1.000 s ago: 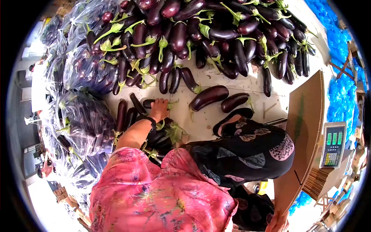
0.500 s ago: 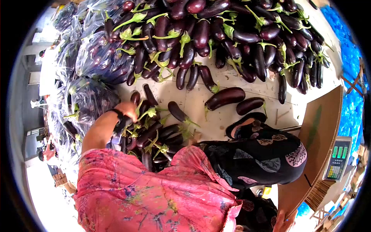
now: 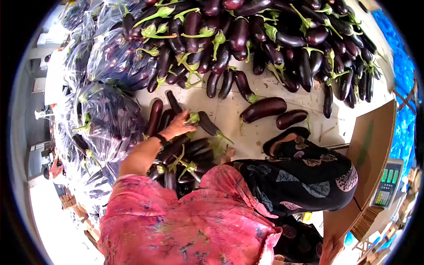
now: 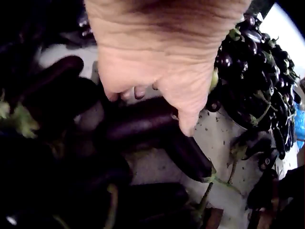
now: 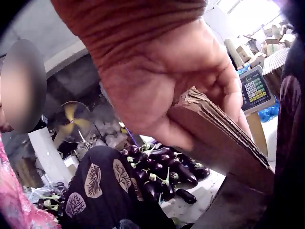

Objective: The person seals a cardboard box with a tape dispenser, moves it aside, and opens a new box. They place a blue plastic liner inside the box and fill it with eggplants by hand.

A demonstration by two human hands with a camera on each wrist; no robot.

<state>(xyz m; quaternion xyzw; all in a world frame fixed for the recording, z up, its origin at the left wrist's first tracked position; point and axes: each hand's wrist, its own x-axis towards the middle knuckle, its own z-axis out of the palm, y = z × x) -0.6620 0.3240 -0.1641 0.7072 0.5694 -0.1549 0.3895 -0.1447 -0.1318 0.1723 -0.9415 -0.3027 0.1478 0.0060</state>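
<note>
My left hand point(image 3: 176, 125) reaches over the near group of eggplants. In the left wrist view its thumb and fingers grip a dark purple eggplant point(image 4: 138, 123), hiding part of it. A green stem end point(image 3: 193, 118) shows at the fingertips in the head view. Beside it on the floor lies a smaller eggplant point(image 4: 190, 160), its stem pointing away from the hand. My right hand point(image 5: 167, 81) holds the thick edge of a brown cardboard box point(image 5: 224, 138), thumb on one side and fingers on the other. In the head view this hand shows at the bottom, next to the box wall point(image 3: 371, 132).
A large heap of eggplants point(image 3: 265, 48) covers the far floor. Clear plastic bags point(image 3: 110, 110) of eggplants stand at left. Two loose eggplants point(image 3: 265, 109) lie by my sandalled foot point(image 3: 282, 139). A digital scale point(image 3: 387, 183) stands beyond the box at right.
My left hand went left into the near eggplants, then came back right with an eggplant in its grip. The smaller eggplant it first touched now lies turned on the floor. The right hand stays put.
</note>
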